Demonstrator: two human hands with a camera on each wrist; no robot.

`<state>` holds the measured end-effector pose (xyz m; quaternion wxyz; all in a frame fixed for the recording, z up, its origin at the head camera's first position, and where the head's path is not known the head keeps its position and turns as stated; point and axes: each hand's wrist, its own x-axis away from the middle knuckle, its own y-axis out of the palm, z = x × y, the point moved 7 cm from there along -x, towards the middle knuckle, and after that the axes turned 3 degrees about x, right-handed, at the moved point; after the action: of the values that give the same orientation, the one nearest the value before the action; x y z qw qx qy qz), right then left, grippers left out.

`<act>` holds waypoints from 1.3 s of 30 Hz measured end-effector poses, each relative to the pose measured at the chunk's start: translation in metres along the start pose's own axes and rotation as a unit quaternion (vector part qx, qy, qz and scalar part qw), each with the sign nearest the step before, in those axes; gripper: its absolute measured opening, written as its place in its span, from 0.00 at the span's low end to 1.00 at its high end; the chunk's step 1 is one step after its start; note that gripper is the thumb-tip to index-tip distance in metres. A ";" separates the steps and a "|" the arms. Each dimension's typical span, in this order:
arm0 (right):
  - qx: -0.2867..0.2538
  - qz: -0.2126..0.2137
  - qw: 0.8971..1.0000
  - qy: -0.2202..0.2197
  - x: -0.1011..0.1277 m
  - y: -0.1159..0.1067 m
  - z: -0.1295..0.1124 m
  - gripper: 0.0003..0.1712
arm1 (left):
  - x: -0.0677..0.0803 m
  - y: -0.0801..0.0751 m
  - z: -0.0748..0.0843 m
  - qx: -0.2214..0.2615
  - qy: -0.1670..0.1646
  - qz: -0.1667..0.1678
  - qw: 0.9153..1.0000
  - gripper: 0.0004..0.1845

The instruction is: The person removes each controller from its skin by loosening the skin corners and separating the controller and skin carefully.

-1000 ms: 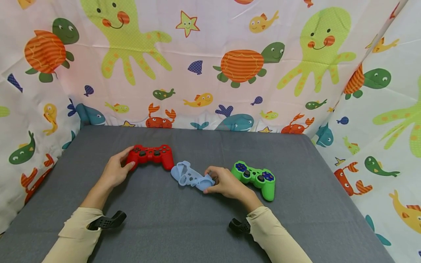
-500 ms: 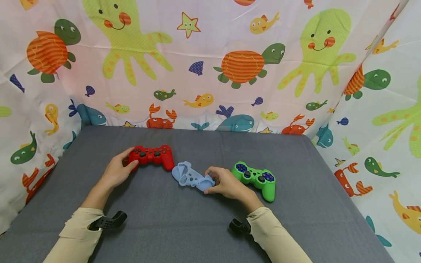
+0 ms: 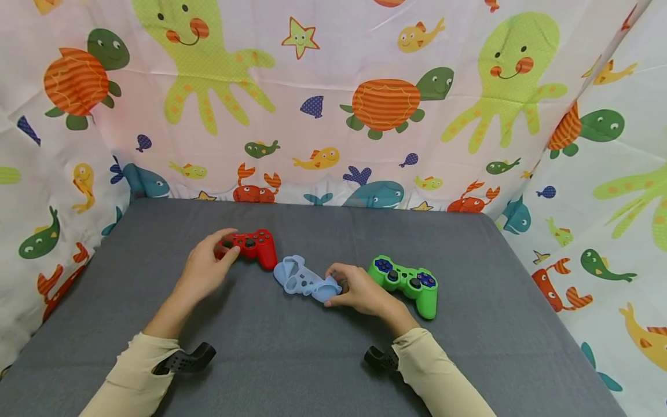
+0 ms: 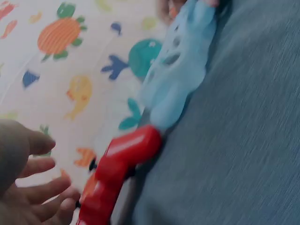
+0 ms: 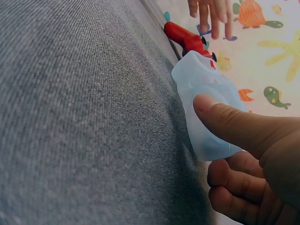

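Note:
A red game controller (image 3: 264,250) lies left of centre in the head view. My left hand (image 3: 205,269) hovers over its left part, hiding some of it; in the left wrist view the fingers (image 4: 47,190) are spread and apart from the controller (image 4: 133,147). Near the controller's right grip lies a light-blue silicone controller cover (image 3: 299,282), with holes through it. My right hand (image 3: 358,291) pinches the cover's right end; the right wrist view has the thumb (image 5: 227,119) on the cover (image 5: 201,75), fingers curled beneath.
A green game controller (image 3: 426,301) with dark-blue buttons lies just right of my right hand. All of it rests on a grey cloth-covered table (image 3: 292,359). A curtain (image 3: 323,58) printed with sea animals stands along the back and sides.
My left hand has let go of the red controller's left end and moved up and to the right above it. The right hand and the cover have stayed in place.

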<state>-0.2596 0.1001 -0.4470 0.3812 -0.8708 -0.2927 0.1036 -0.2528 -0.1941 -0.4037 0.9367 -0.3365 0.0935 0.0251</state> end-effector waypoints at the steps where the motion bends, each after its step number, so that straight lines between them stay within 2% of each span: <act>1: -0.001 0.000 1.000 -0.001 0.000 0.000 0.000 0.25 | 0.002 0.007 0.004 0.006 0.005 -0.016 1.000 0.23; 7: 0.003 -0.001 1.000 -0.007 -0.001 0.000 -0.002 0.25 | 0.012 0.051 0.015 0.013 0.044 -0.131 0.990 0.26; 12: 0.003 -0.004 1.000 -0.017 -0.002 0.000 -0.004 0.25 | 0.020 0.072 0.014 0.004 0.060 -0.183 0.981 0.29; 21: 0.009 -0.009 1.000 -0.024 -0.002 0.002 -0.004 0.24 | 0.023 0.082 0.014 0.033 0.064 -0.198 0.978 0.29; 26: 0.024 -0.007 0.999 -0.038 0.000 -0.001 -0.006 0.20 | 0.025 0.087 0.019 0.050 0.075 -0.209 0.974 0.28; 33: 0.039 0.001 0.998 -0.057 0.002 -0.002 -0.009 0.21 | 0.025 0.091 0.019 0.051 0.047 -0.219 0.973 0.31; 39: 0.044 0.025 0.997 -0.055 0.001 0.000 -0.009 0.22 | 0.020 0.089 0.015 0.091 0.026 -0.190 0.977 0.28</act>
<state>-0.2550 0.0950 -0.4409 0.4002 -0.8528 -0.2869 0.1737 -0.2402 -0.1158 -0.4517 0.9483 -0.2623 0.0538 -0.1704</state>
